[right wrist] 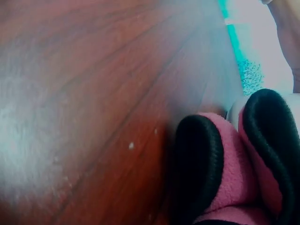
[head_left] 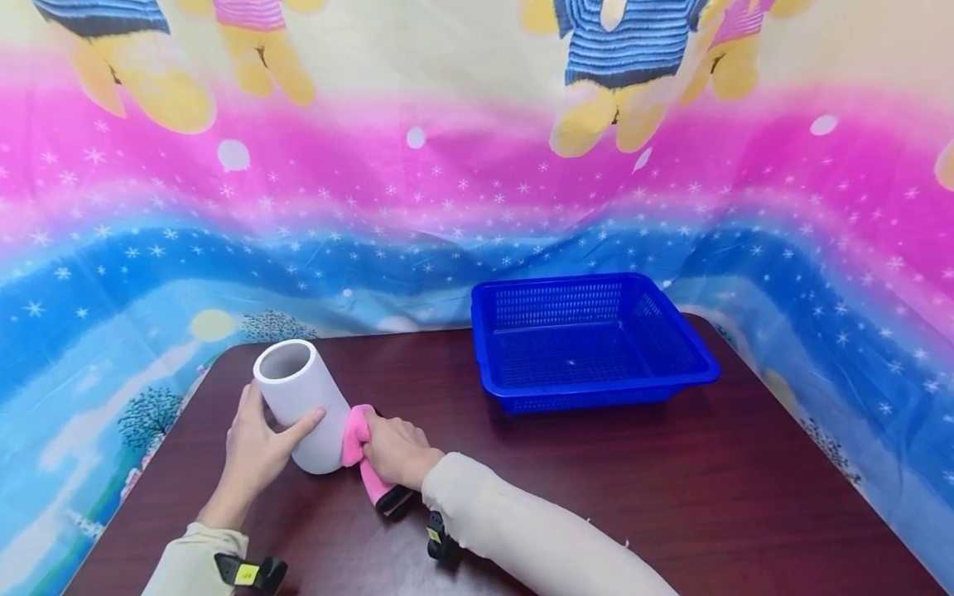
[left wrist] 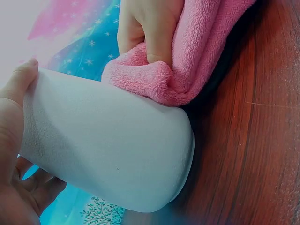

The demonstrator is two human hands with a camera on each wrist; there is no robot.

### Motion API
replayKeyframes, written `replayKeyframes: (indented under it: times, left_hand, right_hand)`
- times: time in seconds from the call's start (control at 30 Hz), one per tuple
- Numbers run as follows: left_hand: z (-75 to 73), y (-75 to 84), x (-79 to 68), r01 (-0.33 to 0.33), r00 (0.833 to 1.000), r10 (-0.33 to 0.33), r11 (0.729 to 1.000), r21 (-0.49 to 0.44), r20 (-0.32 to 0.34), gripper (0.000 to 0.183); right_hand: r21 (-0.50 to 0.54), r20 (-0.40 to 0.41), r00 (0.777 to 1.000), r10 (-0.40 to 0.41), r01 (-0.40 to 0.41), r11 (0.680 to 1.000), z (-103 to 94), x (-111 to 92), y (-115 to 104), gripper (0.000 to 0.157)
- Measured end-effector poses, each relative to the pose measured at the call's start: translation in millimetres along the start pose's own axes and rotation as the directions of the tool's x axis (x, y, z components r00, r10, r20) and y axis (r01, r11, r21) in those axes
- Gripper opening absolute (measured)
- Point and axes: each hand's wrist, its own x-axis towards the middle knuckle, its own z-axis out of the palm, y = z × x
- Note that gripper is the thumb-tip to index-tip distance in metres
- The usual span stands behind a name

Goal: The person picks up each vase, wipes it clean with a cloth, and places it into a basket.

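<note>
A white cylindrical vase (head_left: 311, 414) with an open round top stands on the dark red table, leaning to the left in the head view. My left hand (head_left: 257, 451) grips it round the side, thumb across the front and fingers behind. In my right hand (head_left: 398, 447) is a bunched pink cloth (head_left: 356, 434) with black edging, pressed against the vase's lower right side. The left wrist view shows the cloth (left wrist: 140, 77) touching the white wall (left wrist: 112, 145) near the base. Folded black-edged ends of the cloth (right wrist: 232, 164) hang low over the table in the right wrist view.
A blue perforated plastic basket (head_left: 589, 339) stands at the back right of the table (head_left: 596, 488). Behind the table hangs a patterned curtain (head_left: 417, 190) in pink and blue, which also runs along both sides. A strapped device sits on each wrist.
</note>
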Motion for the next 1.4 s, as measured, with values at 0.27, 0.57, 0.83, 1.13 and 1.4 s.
replayKeyframes:
  times: [0.27,0.57,0.83,1.13,1.4]
  left_hand:
    - [-1.3,1.0,0.2,-0.009,1.000,0.009,1.000,-0.001,-0.004,0.085]
    - [-2.7,-0.5,-0.6,-0.003,1.000,0.003,1.000,-0.007,-0.001,0.086]
    - [-0.7,-1.2,-0.7,-0.008,1.000,0.008,1.000,-0.007,-0.005,0.086]
    - [0.8,1.0,-1.1,0.005,1.000,-0.005,1.000,-0.025,0.020,0.086]
    - [1.0,0.6,-0.9,0.007,1.000,-0.006,1.000,-0.024,0.013,0.084]
  right_hand:
    - [-0.028,0.004,1.000,0.019,-0.018,0.999,1.4,2.9,-1.1,0.013]
    - [0.000,0.010,1.000,0.028,-0.028,1.000,3.8,2.1,0.9,0.021]
    - [0.040,0.016,1.000,-0.005,0.004,0.999,5.4,3.3,7.1,0.021]
    - [0.142,-0.005,0.998,-0.058,0.058,0.988,-0.5,3.4,16.9,0.017]
    - [0.166,-0.033,0.994,-0.104,0.109,0.980,-15.3,-1.7,22.2,0.012]
